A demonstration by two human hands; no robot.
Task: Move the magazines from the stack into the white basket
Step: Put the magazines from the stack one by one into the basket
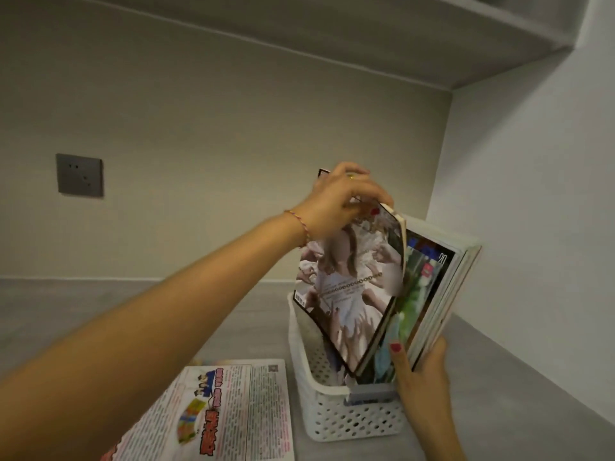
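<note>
Basket [336,417] white, dotted with holes. Countertop [233,327] grey. Wall socket [79,175] dark grey. Flat magazine [213,410] white with pink, red print. Thumbnail [395,347] was red.

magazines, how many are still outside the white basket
1 for sure: the flat magazine left of the white basket. More may lie hidden beneath it. The rest stand upright in the basket.

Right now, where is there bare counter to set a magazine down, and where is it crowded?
Bare counter lies left of the white basket, back to the wall. More lies right of it, toward the side wall. Crowded: the basket, where the left hand lowers a magazine and the right hand props others; the stack fills the near left.
</note>
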